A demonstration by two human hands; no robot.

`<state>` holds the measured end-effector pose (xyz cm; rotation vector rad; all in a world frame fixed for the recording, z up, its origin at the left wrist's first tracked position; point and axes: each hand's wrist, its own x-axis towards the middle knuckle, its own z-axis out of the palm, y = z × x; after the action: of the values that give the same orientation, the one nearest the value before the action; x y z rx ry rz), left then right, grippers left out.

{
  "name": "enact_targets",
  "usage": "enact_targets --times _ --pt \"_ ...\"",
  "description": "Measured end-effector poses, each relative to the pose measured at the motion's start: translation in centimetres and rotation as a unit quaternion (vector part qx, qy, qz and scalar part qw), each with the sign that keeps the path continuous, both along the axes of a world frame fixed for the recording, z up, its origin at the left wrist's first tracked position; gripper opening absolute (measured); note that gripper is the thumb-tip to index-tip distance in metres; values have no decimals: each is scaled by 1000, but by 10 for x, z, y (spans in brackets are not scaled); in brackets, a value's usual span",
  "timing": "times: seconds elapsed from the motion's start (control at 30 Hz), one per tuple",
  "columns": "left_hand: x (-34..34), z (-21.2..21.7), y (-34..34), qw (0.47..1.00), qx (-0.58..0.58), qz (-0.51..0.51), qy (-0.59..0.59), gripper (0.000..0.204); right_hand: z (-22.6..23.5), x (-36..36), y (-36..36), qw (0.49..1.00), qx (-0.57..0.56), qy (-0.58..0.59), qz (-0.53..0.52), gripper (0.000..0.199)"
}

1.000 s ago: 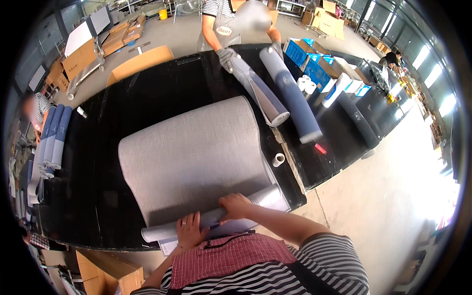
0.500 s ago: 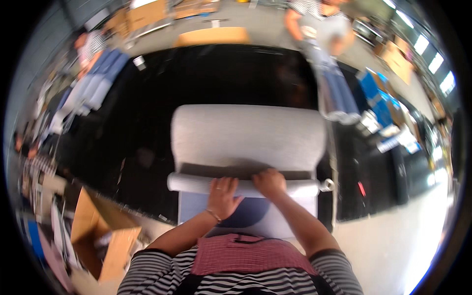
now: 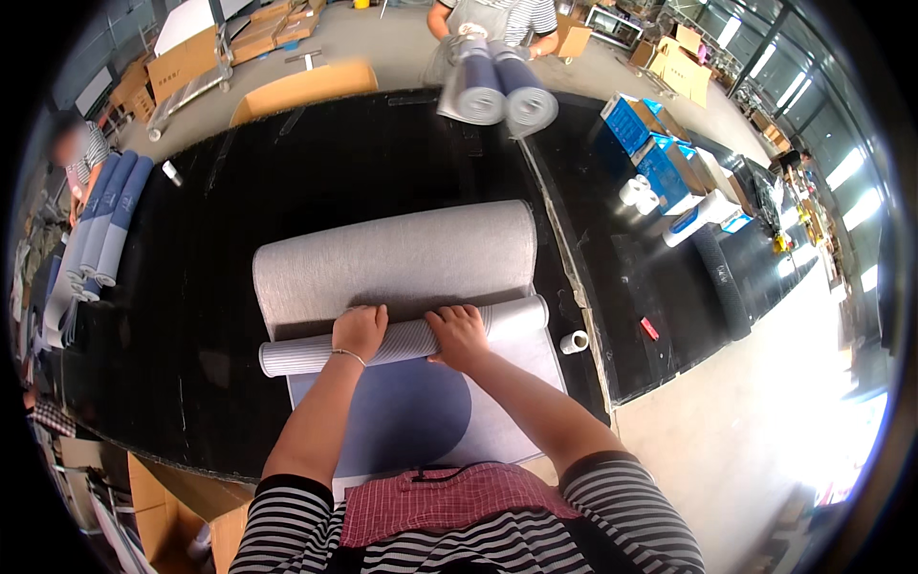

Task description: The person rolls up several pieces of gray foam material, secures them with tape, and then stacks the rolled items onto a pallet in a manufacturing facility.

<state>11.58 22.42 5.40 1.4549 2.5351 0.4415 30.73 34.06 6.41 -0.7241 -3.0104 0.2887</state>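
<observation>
A mat, partly rolled up, lies across the black table in front of me. Its striped roll (image 3: 406,350) runs from side to side. Beyond it the pale grey underside (image 3: 402,251) is spread out, curving at the far edge. On my side, a flat face with a dark blue rounded patch (image 3: 411,411) shows. My left hand (image 3: 359,330) is curled over the roll, fingertips hidden. My right hand (image 3: 457,337) grips the roll just right of the left, fingers over its top and thumb on the near side. A small white roll (image 3: 574,342) rests beside the mat's right edge.
Across the table a person holds two rolled mats (image 3: 502,91). More rolled mats (image 3: 110,220) lie at the left, by another person. Blue boxes (image 3: 660,158), white rolls (image 3: 638,195), a dark roll (image 3: 722,282) and a red object (image 3: 649,328) are on the right. An open carton (image 3: 167,507) stands lower left.
The view has swung, so the table sits differently. My left hand, earlier laid flatter, is now curled over the roll. My right fingers show more openly on it. The far person's mats have shifted.
</observation>
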Motion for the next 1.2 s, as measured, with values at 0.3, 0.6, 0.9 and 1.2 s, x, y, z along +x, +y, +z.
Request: enact_targets --times 0.3,0.6,0.9,1.2 --pt "92 3 -121 984 -74 -162 -16 59 28 68 -74 972 -117 -194 68 66" --pt "116 14 -168 995 -8 -82 53 27 8 141 -83 982 -144 119 -1 60" --pt "61 -18 -150 982 128 -115 80 15 -34 222 -26 842 -273 195 -422 86" --pt "-21 -70 -287 908 228 333 -117 35 -34 222 -20 829 -314 171 -430 99"
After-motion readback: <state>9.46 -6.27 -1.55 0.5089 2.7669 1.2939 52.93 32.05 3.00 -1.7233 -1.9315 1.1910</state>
